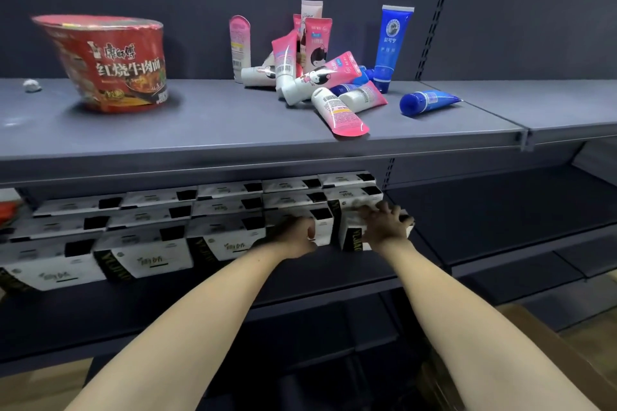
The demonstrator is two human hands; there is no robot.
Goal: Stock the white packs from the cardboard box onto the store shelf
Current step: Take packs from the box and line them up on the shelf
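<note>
The right hand (384, 227) is gripping the end pack (359, 227) at the row's (150, 243) right end on the shelf (334, 272), the left hand (297, 233) seemingly bracing its neighbour, so a crooked push is risking toppling both packs.

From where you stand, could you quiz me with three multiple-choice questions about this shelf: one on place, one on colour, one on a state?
1. Where is the red noodle bowl?
A upper shelf, left
B lower shelf
C floor

2. What colour is the tube lying alone at the right?
A pink
B blue
C green

3. What is the right hand doing?
A hanging idle
B gripping a white pack
C holding a tube

Answers: 1 A, it stands on the upper board; 2 B, plainly blue; 3 B, fingers curl over the pack.
</note>
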